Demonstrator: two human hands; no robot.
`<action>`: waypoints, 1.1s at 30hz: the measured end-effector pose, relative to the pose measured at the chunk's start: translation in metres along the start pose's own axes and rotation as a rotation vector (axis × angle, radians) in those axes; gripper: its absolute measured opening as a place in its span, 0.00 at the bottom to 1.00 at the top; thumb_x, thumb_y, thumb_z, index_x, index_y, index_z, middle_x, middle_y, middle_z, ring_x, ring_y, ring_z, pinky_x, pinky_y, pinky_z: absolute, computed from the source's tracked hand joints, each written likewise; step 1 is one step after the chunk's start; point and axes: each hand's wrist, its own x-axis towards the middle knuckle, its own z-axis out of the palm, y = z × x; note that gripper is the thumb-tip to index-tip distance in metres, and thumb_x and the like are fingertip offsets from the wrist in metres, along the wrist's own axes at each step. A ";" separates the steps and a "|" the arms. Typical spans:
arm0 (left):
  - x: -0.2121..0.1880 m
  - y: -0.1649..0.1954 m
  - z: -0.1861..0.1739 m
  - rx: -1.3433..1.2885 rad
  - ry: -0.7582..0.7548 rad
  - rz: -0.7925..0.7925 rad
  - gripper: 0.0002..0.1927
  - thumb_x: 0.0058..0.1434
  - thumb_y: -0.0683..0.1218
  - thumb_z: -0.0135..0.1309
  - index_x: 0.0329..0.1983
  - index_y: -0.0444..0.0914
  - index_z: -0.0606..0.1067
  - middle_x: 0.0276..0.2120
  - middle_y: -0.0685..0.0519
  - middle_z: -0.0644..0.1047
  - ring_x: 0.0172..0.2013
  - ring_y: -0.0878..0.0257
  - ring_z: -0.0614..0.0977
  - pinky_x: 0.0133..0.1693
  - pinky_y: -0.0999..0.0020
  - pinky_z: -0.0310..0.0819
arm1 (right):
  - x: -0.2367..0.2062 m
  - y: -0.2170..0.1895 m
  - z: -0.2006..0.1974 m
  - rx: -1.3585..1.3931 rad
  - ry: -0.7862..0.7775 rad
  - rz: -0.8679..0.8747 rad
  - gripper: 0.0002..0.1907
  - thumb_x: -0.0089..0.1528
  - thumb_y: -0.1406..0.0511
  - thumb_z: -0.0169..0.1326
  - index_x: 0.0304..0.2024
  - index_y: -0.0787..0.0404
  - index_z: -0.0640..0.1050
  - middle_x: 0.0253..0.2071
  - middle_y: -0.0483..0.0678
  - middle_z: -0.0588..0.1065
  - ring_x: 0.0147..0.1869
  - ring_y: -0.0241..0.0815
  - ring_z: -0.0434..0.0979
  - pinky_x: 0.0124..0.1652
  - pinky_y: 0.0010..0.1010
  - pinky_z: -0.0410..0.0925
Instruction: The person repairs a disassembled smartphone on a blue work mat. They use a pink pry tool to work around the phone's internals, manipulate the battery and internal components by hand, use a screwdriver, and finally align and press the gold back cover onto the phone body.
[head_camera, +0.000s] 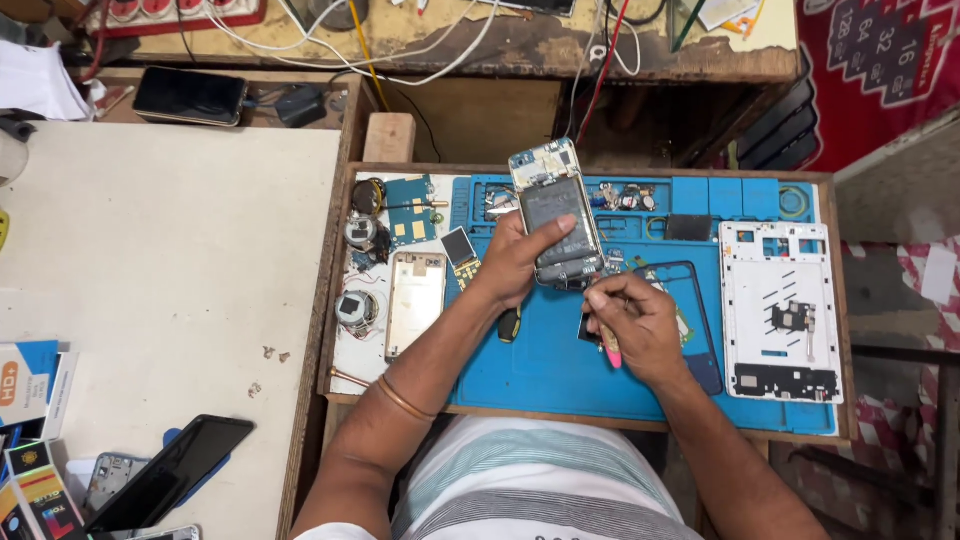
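My left hand (522, 257) grips an opened phone (557, 206), back cover off, with its dark battery and circuit board showing. It is held tilted above the blue work mat (560, 370). My right hand (632, 322) is closed on a small tool with a pink handle (610, 350), its tip at the phone's lower edge. A thin bangle sits on my left forearm.
A white tablet frame (780, 310) lies on the mat's right side. A gold phone back cover (414, 300), circuit boards and small round parts lie at the left. A dark phone (190, 96) rests far left; another phone (172, 470) and boxes lie lower left. Cables run across the back shelf.
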 end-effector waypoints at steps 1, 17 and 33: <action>0.000 0.001 0.000 -0.005 -0.001 0.005 0.11 0.68 0.45 0.60 0.47 0.33 0.79 0.38 0.47 0.83 0.37 0.62 0.86 0.42 0.63 0.84 | 0.001 0.000 -0.001 0.000 0.012 0.000 0.09 0.68 0.65 0.56 0.42 0.67 0.78 0.35 0.49 0.78 0.33 0.32 0.77 0.32 0.23 0.72; -0.010 0.008 0.008 0.417 -0.295 -0.026 0.11 0.67 0.45 0.60 0.50 0.35 0.81 0.42 0.54 0.84 0.42 0.69 0.83 0.45 0.72 0.81 | 0.007 -0.004 -0.003 0.084 0.136 -0.020 0.08 0.69 0.66 0.56 0.42 0.66 0.77 0.28 0.43 0.73 0.26 0.26 0.69 0.28 0.19 0.67; 0.000 0.006 0.004 0.349 -0.147 0.036 0.15 0.67 0.43 0.60 0.54 0.33 0.76 0.45 0.50 0.83 0.44 0.67 0.84 0.49 0.69 0.81 | 0.009 0.000 -0.009 0.154 0.093 0.003 0.07 0.69 0.67 0.55 0.43 0.67 0.76 0.32 0.45 0.76 0.30 0.28 0.73 0.29 0.20 0.68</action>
